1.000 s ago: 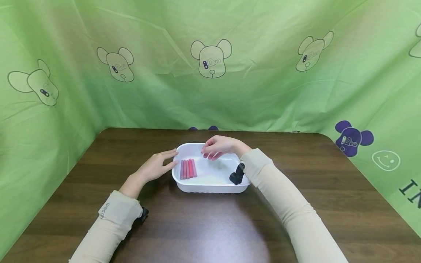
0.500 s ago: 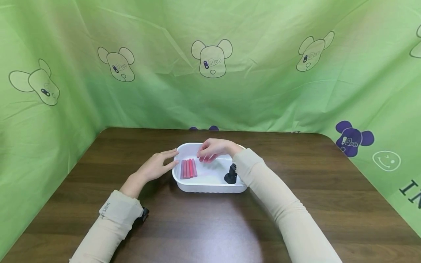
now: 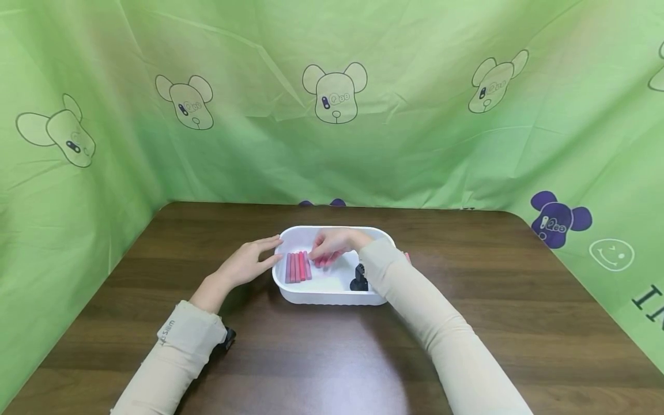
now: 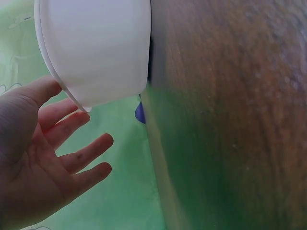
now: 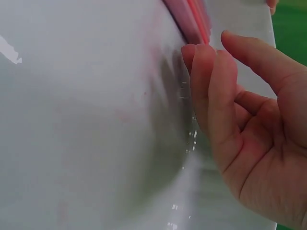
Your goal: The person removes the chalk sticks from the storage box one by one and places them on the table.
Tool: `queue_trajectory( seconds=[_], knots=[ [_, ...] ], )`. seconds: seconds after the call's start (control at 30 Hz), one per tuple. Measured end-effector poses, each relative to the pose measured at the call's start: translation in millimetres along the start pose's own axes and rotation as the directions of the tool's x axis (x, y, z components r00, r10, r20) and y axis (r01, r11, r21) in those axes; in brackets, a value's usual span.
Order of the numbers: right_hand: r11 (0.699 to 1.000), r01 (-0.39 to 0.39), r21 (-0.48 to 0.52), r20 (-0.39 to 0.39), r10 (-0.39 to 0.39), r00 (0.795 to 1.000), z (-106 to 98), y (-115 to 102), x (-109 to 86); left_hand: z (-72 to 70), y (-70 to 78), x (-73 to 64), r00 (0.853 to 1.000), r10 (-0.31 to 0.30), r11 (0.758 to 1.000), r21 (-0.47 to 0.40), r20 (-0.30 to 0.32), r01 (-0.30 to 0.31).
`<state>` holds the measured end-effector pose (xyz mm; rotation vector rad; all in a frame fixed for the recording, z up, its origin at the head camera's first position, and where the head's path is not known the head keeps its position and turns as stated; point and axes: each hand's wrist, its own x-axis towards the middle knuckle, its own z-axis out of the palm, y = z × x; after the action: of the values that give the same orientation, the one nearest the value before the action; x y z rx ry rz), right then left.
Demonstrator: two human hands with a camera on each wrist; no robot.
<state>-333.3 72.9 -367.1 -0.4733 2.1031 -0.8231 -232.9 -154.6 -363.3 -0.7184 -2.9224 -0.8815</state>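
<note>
Since a second ago, my right hand (image 3: 332,245) has moved leftward and a little nearer to me, over to the row of sticks (image 3: 297,268), which has kept its place. Five of them, in pinks, red and dull purple, lie side by side at the left end of the white tub (image 3: 332,298). The tips of my right hand are just beside the rightmost one; I cannot tell whether they touch it. Its fingers are bent and bunched together, with a narrow gap to my thumb, as the right wrist view shows. My left hand (image 3: 246,262) has stayed at the tub's left end, fingers spread, thumb and nearest fingertips resting on the rim. A black gadget (image 3: 358,279) hangs by my right cuff, over the tub. Just past the right end, partly behind my pale sleeve (image 3: 425,311), a bit of something pink (image 3: 407,257) shows. Everything stands on a brown wooden table (image 3: 290,357), backed by green cloth (image 3: 332,161) printed with mouse-like faces.
</note>
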Motion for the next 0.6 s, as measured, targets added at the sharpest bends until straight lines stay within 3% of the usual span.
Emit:
queue_trajectory(
  seconds=[0.6],
  knots=[
    [0.999, -0.043, -0.011, -0.048, 0.042, 0.998, 11, -6, 8.0, 0.6, -0.8, 0.4, 1.000, 0.011, 1.000, -0.001, -0.015, -0.011]
  ],
)
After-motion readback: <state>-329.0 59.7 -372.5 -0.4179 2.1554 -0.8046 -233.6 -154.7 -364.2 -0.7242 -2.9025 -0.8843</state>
